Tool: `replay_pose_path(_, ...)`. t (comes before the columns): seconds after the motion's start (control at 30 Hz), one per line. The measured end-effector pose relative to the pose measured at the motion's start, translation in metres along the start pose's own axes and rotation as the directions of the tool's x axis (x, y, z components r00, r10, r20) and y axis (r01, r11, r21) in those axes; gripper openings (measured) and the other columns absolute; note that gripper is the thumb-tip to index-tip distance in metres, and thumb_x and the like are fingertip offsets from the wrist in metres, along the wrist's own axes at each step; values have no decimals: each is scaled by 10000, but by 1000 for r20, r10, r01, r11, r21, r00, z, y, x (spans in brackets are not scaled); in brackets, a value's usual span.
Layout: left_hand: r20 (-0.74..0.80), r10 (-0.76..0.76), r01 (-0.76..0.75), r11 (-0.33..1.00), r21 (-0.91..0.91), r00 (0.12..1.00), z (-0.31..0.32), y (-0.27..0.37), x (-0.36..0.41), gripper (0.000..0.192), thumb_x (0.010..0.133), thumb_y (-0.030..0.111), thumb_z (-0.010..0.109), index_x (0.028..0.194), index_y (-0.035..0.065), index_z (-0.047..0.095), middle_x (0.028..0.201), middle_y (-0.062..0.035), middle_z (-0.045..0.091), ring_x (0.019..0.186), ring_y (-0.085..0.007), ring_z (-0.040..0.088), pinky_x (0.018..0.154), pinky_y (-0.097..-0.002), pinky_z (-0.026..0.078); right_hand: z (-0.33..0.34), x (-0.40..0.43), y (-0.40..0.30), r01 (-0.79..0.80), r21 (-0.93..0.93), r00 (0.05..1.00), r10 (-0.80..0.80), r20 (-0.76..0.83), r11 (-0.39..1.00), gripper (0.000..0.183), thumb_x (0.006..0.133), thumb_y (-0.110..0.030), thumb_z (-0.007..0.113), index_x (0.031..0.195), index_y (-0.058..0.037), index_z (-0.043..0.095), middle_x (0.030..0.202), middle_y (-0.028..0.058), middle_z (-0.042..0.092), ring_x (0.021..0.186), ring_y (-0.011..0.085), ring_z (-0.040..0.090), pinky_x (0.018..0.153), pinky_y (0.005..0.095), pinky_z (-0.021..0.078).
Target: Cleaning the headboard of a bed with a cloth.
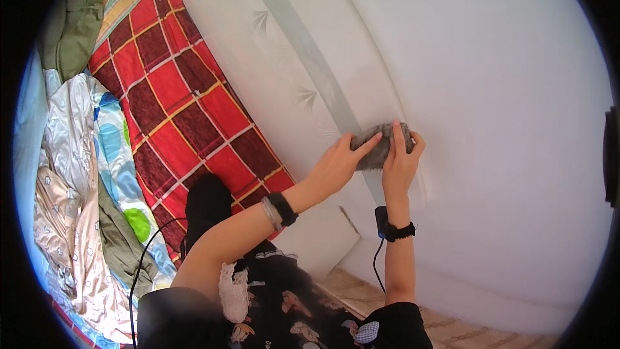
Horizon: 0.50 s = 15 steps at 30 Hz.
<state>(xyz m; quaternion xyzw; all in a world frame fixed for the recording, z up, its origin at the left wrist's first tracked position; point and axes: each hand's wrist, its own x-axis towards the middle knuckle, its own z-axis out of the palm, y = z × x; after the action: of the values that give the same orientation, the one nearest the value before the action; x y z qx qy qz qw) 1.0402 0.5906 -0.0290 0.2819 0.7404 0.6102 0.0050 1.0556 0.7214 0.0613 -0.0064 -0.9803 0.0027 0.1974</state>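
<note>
A folded grey fuzzy cloth (374, 152) is held in front of the upper part of a glossy white headboard (290, 53). My left hand (341, 157) has hold of its left end, the index finger stretched along its top. On its right end lies my right hand (403, 150), fingers wrapped over the edge. Whether the cloth touches the headboard is hard to tell. A grey band (310, 58) runs lengthwise along the headboard, with fan-shaped decorations beside it.
A bed with a red and brown checked cover (193, 111) spreads to the left, my black-clad knee (208, 198) on it. Crumpled bedding (80, 194) and an olive garment (75, 29) lie beyond. A white wall (508, 121) stands at right. Black cables (140, 266) hang by my arms.
</note>
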Motion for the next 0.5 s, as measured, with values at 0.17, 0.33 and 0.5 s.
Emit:
replay_pose_path(0.17,-119,56,-51,998,47,991,12,-11,14,640,796,-25,549,1369,213,396,1026,-198,435,832,-358,564,700,-412,497,5,-1,7,49,-112,997,-55,-52,992,441,852,-109,612,1268,-241,552,1202,214,446,1036,335,515,804,393,465)
replay_pose_path(0.33,-298,-191,130,968,-214,935,19,-18,23,262,836,3,567,1081,84,519,1088,-190,419,742,-338,576,647,-409,493,8,-4,17,187,-201,982,-190,3,962,486,811,-93,648,1250,-284,566,1277,212,422,1085,346,477,880,409,407)
replay_pose_path(0.5,-224,-178,140,975,-175,958,16,-7,20,214,830,3,584,1027,71,536,1090,-166,426,752,-304,577,646,-398,484,10,-10,24,241,-337,966,-259,-8,910,540,773,-28,633,1235,-301,580,1316,184,411,1095,340,471,884,414,400)
